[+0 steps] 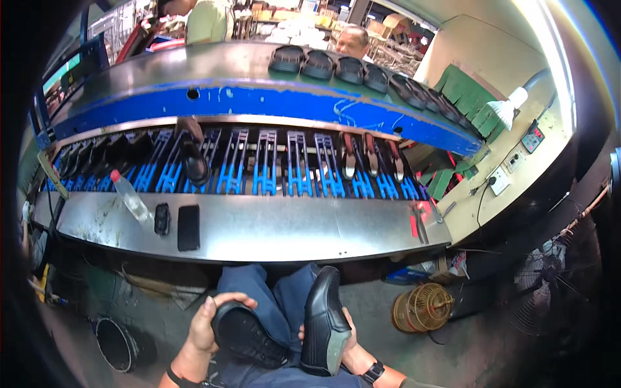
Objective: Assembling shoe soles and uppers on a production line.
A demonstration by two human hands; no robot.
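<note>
My left hand point(210, 323) is closed round the rim of a black shoe sole point(252, 339), which tilts over my lap with several ridges across its face. Beside it, my right hand point(348, 336) grips a black leather shoe upper point(318, 310) from its right side. This upper stands nearly upright, toe end away from me, with a dull grey band low on its side. The sole and the upper are apart, a narrow gap between them. Part of my right hand's fingers is hidden behind the upper.
A metal ledge point(291, 226) carries a bottle with a red cap point(130, 200), a black phone point(189, 227), a small black object point(162, 220) and pincers point(419, 223). Behind it runs a blue-slotted rack point(265, 165) with shoes. Several soles point(318, 64) line the upper shelf. People stand beyond.
</note>
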